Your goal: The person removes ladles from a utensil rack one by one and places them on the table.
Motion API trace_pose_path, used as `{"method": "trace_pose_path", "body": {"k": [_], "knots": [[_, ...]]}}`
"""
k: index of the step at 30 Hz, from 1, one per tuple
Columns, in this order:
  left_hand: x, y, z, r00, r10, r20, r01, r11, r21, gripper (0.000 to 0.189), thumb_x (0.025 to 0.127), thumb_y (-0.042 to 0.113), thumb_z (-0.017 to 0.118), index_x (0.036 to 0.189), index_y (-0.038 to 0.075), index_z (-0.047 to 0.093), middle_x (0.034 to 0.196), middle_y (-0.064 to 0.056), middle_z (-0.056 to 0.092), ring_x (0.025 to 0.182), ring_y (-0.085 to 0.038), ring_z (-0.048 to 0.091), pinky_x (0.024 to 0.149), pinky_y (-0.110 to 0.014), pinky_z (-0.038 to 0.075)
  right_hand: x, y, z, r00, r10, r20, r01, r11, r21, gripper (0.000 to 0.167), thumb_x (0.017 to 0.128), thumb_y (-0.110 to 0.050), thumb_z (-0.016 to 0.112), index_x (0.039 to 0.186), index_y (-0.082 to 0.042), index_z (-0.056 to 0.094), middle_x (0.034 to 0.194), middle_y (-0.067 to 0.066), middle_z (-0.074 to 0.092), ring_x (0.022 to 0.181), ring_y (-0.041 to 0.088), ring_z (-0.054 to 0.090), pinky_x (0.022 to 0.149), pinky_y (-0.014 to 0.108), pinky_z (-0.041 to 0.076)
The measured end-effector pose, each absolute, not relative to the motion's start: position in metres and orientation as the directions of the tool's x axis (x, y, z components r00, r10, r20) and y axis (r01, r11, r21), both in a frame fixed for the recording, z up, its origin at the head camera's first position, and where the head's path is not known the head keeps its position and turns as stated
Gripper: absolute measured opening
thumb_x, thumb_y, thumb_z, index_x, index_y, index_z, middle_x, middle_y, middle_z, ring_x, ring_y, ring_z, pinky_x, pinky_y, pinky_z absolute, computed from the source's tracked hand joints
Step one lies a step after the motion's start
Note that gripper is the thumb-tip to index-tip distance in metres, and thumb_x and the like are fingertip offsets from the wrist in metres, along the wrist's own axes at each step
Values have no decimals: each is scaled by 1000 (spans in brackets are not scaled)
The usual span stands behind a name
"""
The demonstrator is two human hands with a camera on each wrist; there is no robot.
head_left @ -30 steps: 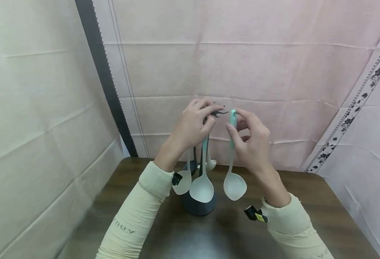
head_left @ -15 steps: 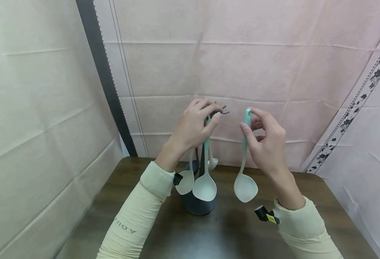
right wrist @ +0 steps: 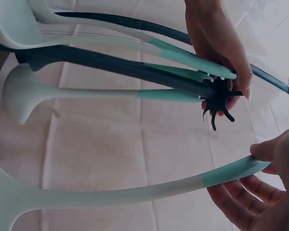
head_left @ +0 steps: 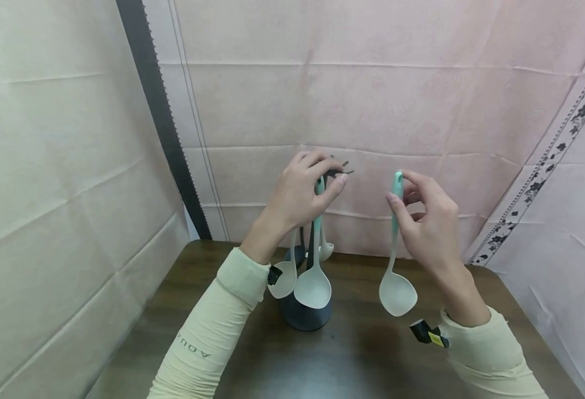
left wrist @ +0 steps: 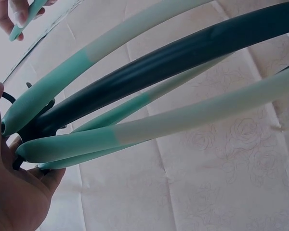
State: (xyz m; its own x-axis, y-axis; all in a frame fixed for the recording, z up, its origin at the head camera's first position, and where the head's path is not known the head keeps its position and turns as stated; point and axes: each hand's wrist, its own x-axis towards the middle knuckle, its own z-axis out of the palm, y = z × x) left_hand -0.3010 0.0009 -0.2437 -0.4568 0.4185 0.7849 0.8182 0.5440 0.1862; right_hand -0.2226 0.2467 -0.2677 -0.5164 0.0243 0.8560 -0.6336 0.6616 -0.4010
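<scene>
My right hand (head_left: 429, 221) pinches a cooking spoon (head_left: 398, 293) by the top of its mint-green handle. The spoon's white bowl hangs downward, apart from the stand. My left hand (head_left: 299, 191) grips the top of a dark utensil stand (head_left: 306, 318), where black hooks (right wrist: 216, 98) stick out past the fingers. Below that hand hang two white-bowled utensils, a front spoon (head_left: 313, 288) and a left one (head_left: 284, 281). Behind them are a small white ladle (head_left: 326, 250) and a dark utensil (head_left: 299, 254), partly covered. In the left wrist view, mint-green handles (left wrist: 67, 144) crowd round the black post (left wrist: 149, 67).
The stand's round base rests on a brown wooden table (head_left: 362, 354). Pale cloth (head_left: 372, 111) hangs behind the table and along both sides. A camera (head_left: 428, 334) is strapped to my right wrist.
My right hand has moved to the right with the cooking spoon, away from the stand. The left hand stays on the stand's top, its thumb shifting a little to the right.
</scene>
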Motion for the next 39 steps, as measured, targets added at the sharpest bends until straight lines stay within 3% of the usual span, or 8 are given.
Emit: {"method": "trace_pose_path", "body": {"k": [12,32,39], "knots": [[-303,-1,-244,-457,389,800,816,542,202,31,105,43,57,116,22,77,122,5,68,127,-21,55,103,-43,49,-225,262,-268,-500,23,866,-604,707,-368,41,96,-10,77,136,-9,69,101,6,71,83,-3,62,62,6,50],[-303,4,-250,-448,378,810,821,533,205,33,104,45,57,113,21,77,117,6,67,127,-21,56,98,-44,52,-236,294,-285,-478,124,870,-553,727,-407,38,95,-10,75,133,-10,73,95,5,67,78,-2,60,62,4,47],[-304,6,-248,-437,367,821,824,529,202,33,104,45,57,113,21,78,115,6,67,126,-21,56,96,-44,53,-248,312,-293,-433,170,885,-545,733,-407,36,91,-8,75,128,-6,76,90,7,68,75,-4,59,65,7,47]]}}
